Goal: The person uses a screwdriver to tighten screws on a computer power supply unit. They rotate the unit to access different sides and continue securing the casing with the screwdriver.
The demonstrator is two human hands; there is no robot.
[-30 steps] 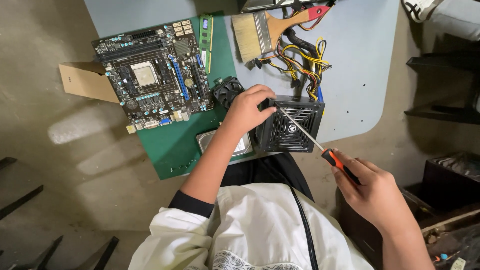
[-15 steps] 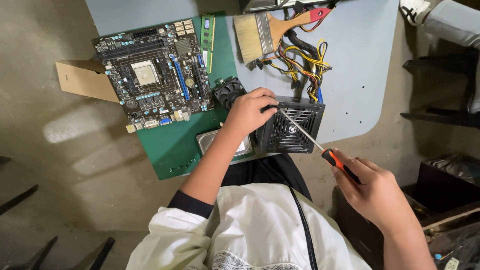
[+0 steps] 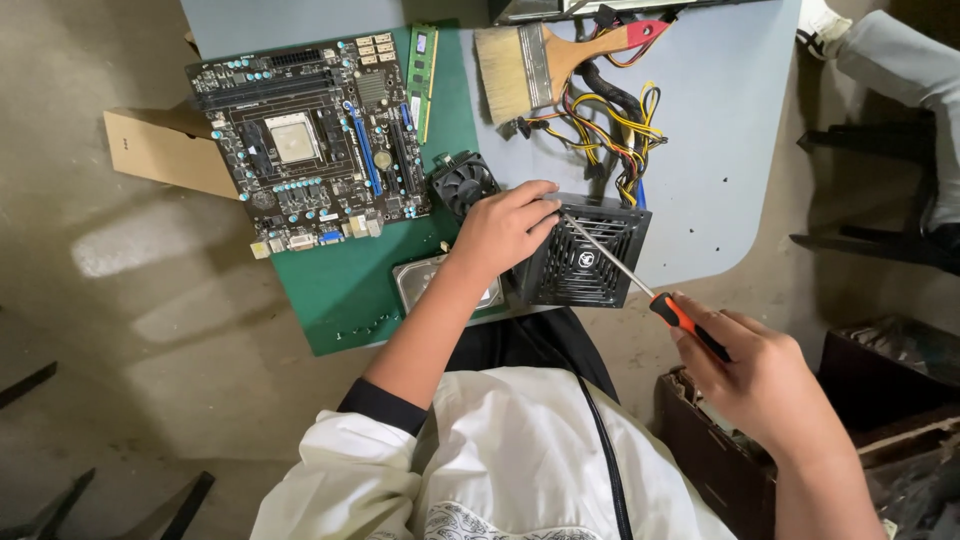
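Black power supply: a boxy black power supply (image 3: pixel 585 262) with a grille top and round fan sits at the near edge of the table (image 3: pixel 720 150), partly over the green mat (image 3: pixel 340 285).
Left hand: the left hand (image 3: pixel 503 228) rests on the supply's upper left corner, fingers curled down onto the casing, pressing rather than gripping.
Right hand: the right hand (image 3: pixel 765 380) is closed around the orange-and-black handle of a screwdriver (image 3: pixel 640 285), off the table's edge.
Screwdriver tip: its thin metal shaft slants up and left across the grille, the tip meeting the casing just beside the left fingertips.
Cables: a bundle of yellow, black and orange wires (image 3: pixel 610 130) runs from the supply's far side.
Brush: a wide wooden-handled paintbrush (image 3: pixel 545 62) lies beyond the wires.
Motherboard: a dark motherboard (image 3: pixel 305 145) lies on the mat to the left, with a green memory stick (image 3: pixel 422 80) alongside.
Cooler fan: a small black fan (image 3: pixel 462 180) sits just beside the left hand.
Drive: a silver drive (image 3: pixel 425 282) lies under the left wrist.
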